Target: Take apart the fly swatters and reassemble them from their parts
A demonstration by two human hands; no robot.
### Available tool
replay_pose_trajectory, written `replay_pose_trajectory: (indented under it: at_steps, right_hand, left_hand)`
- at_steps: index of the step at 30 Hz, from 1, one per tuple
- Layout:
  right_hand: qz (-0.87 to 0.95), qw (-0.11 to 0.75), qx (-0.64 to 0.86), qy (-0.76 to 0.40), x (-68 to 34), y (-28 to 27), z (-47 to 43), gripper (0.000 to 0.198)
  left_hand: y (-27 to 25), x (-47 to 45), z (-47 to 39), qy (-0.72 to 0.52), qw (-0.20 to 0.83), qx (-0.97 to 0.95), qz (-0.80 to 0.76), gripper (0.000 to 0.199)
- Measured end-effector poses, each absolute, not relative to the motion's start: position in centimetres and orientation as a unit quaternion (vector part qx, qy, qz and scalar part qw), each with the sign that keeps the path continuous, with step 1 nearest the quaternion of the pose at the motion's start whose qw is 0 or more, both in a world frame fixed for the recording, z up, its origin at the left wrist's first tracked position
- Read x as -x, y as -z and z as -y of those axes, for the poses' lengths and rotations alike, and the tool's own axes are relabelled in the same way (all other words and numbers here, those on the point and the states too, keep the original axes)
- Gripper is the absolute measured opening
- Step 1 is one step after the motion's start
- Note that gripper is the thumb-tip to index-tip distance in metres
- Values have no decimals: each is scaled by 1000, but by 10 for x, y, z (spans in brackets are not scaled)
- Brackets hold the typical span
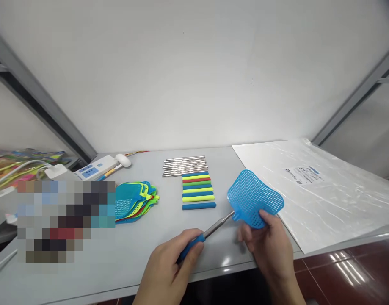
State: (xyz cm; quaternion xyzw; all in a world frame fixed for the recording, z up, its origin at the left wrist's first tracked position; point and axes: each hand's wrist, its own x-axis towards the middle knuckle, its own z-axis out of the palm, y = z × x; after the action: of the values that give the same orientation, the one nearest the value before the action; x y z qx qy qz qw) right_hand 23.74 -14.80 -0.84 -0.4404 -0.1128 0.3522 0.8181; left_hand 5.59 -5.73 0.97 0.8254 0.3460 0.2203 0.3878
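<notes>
My left hand (172, 262) is closed round a blue handle (191, 249) from which a silver telescopic rod (219, 224) runs up to the right. My right hand (272, 245) pinches a blue mesh fly swatter head (253, 195) by its lower edge, thumb on top. The rod's tip meets the head near its small neck (237, 215); whether it sits inside I cannot tell. Beyond my hands lies a row of coloured handles (198, 190) in blue, yellow, green and red, with several silver rods (184, 166) behind it. A pile of swatter heads (135, 201) lies to the left.
At the right, a white plastic-wrapped package (324, 190) with a label covers the table's end. A power strip (94, 167), a white mouse-shaped object (122, 160) and a white charger (57, 171) stand at the back left. One left-hand area is blurred out. A white wall rises behind the table.
</notes>
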Motion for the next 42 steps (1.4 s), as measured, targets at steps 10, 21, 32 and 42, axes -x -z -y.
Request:
replay_pose_trajectory:
  at_steps: [10,21,32,42]
  right_hand:
    - [110,823,459,-316,-236,9,143,25]
    - [105,800,519,-283,-236,15,144,28]
    - [112,805,514,-275,-234,12,143,28]
    - [121,806,506,-284,-234,11,143,29]
  left_hand:
    - [-4,-52,56,-205,384,-832,-344,30]
    - [-4,-53,52,-219,382,-830,-344,27]
    - [0,-47,47,-217,382,-835,-331,28]
    - [2,-47,48,-213,374,-840,-332,26]
